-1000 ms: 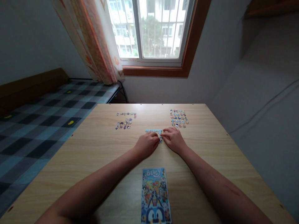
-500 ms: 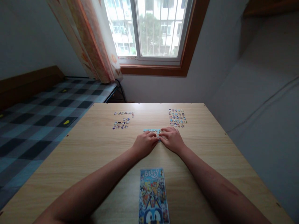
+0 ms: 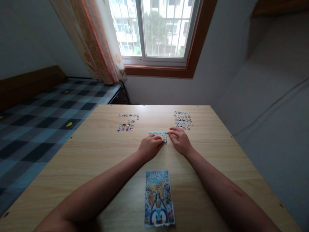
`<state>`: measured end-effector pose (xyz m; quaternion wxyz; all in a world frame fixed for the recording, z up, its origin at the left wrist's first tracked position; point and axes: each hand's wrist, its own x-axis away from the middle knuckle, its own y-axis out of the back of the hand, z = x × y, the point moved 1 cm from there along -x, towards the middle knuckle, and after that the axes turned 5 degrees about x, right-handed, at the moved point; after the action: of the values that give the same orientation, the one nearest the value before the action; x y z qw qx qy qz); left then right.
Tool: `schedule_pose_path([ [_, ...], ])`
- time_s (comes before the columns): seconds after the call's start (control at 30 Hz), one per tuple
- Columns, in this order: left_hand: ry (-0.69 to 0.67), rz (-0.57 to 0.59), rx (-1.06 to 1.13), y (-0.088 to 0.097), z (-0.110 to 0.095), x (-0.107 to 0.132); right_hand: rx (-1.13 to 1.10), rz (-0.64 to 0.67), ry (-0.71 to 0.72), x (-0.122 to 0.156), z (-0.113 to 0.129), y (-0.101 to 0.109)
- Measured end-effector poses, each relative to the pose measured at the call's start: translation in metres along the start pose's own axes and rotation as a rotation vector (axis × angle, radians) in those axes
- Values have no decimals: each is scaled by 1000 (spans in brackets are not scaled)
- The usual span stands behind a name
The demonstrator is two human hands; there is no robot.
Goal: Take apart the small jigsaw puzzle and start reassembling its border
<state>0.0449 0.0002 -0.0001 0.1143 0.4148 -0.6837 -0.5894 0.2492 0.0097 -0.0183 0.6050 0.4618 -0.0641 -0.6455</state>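
A partly joined jigsaw puzzle point(image 3: 157, 132) lies mid-table, with a pale blue strip along its top and a column running down its right side. My left hand point(image 3: 151, 147) rests at the column's lower end, its fingers bent together around a puzzle piece point(image 3: 165, 141) that they partly cover. Just right of the column is my right hand point(image 3: 180, 141), fingers spread and apart from the puzzle, holding nothing that I can see. Closer to me lies a Bluey picture sheet point(image 3: 159, 198), face up.
Loose puzzle pieces point(image 3: 126, 125) lie in rows at the back left. A second group of loose pieces point(image 3: 182, 120) sits in rows at the back right, just beyond my right hand. The wooden table point(image 3: 108, 154) ends at a wall below a window; a bed point(image 3: 48, 129) stands left.
My right hand has drawn away from the puzzle to the right and its fingers have spread. My left hand stays at the column. The view has tipped slightly downward.
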Motion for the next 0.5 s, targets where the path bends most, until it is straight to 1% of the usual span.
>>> schedule_pose_path([
  [0.2,6,0,19,-2,-1,0,73,48,39,0,3,2],
  [0.37,29,7,47,-2,-5,0,138,107,0,2,3,3],
  [0.5,30,23,26,-1,-8,-2,174,143,-35,6,5,5],
])
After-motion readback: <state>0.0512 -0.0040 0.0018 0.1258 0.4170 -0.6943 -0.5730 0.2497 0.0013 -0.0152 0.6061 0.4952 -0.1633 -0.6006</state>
